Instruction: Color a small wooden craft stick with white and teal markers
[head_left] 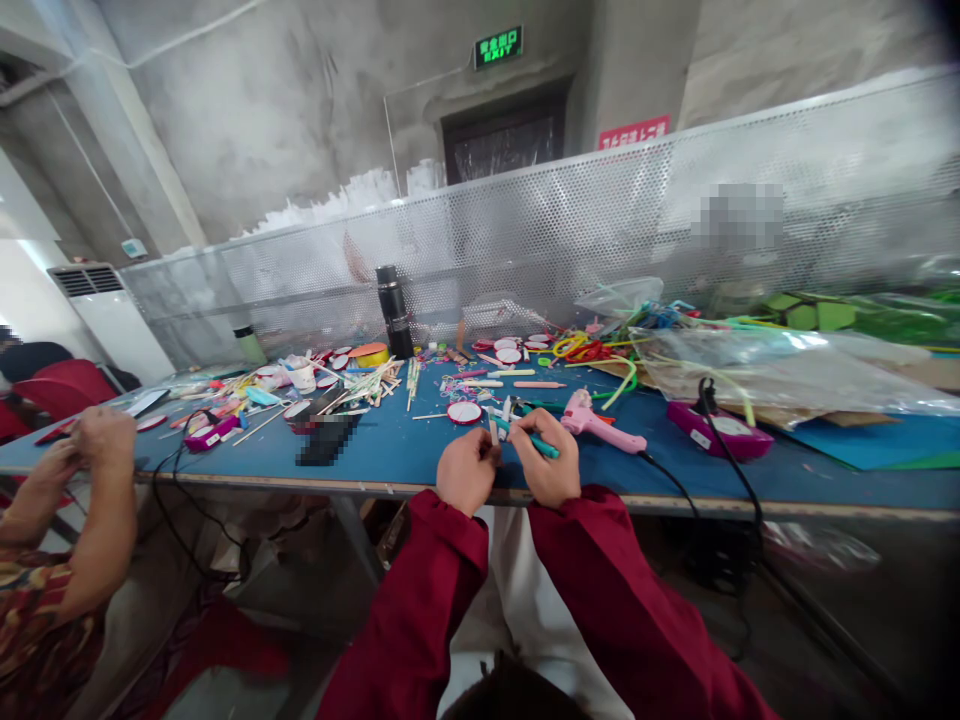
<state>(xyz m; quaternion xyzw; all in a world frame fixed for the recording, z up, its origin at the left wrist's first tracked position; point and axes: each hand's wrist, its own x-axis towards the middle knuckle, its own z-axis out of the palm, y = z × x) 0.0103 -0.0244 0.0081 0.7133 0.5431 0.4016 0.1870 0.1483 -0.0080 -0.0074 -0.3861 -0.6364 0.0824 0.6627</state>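
Note:
Both my hands rest at the near edge of the blue table (405,455), close together, in dark red sleeves. My left hand (466,470) is closed in a pinch on something small that I cannot make out. My right hand (549,460) is closed around a teal stick-like tool (534,438) that points left toward the left hand. A pink glue gun (596,420) lies just right of my right hand. A round red-rimmed disc (464,411) lies just beyond my hands.
Another person's hands (86,445) work at the table's left end. Craft sticks, discs and pipe cleaners litter the table. A black flask (394,310) stands at the back. Plastic bags (757,365) and a purple device (720,430) with a black cable sit right. Perforated metal screen behind.

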